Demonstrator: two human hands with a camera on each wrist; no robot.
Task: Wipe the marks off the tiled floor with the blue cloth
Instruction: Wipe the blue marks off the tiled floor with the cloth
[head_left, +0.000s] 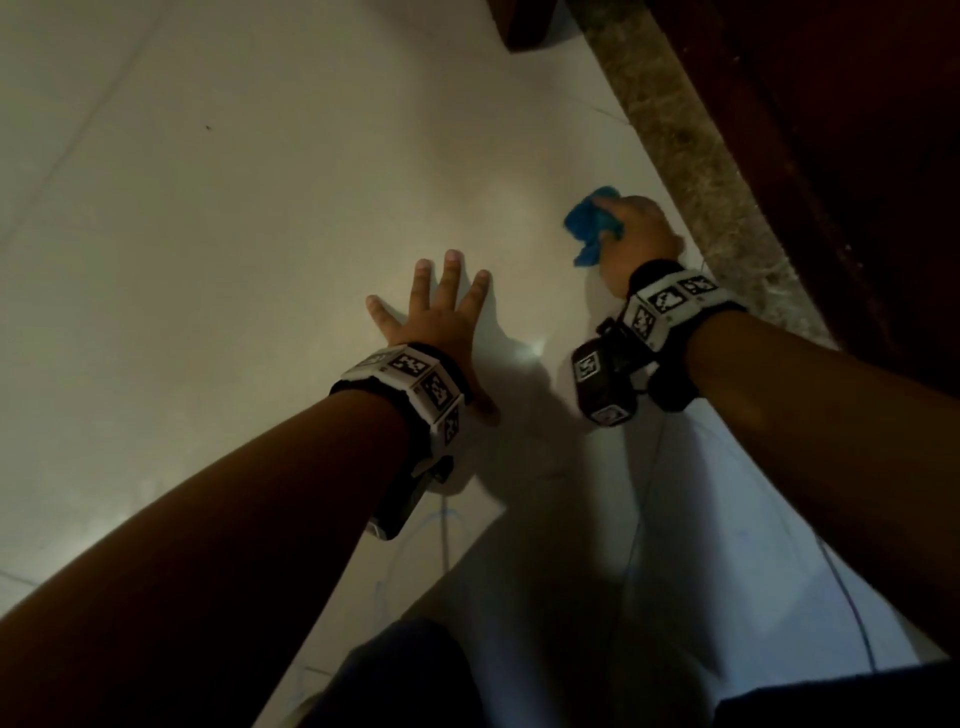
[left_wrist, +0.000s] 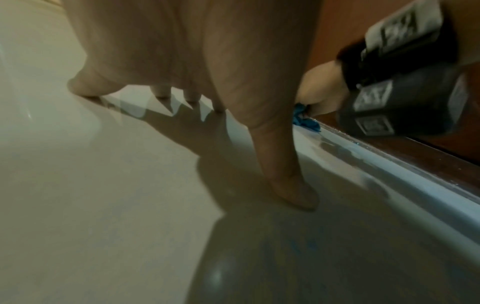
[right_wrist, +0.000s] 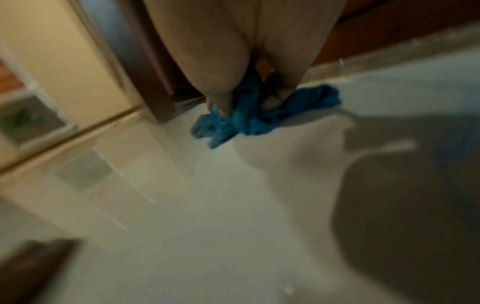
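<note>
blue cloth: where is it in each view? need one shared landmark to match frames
Head: blue cloth upper right, bunched under the right hand.
Left wrist: small patch right of centre, behind the left hand.
Right wrist: centre.
Shared landmark: stone skirting strip beside it.

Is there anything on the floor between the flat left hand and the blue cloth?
Nothing but bare tile: in the head view only pale floor separates the left hand from the blue cloth held by the right hand.

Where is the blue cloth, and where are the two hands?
blue cloth (head_left: 587, 223): head view, on its bunched middle.
right hand (head_left: 636, 234): head view, on its back.
left hand (head_left: 441, 317): head view, on its back, fingers spread.
</note>
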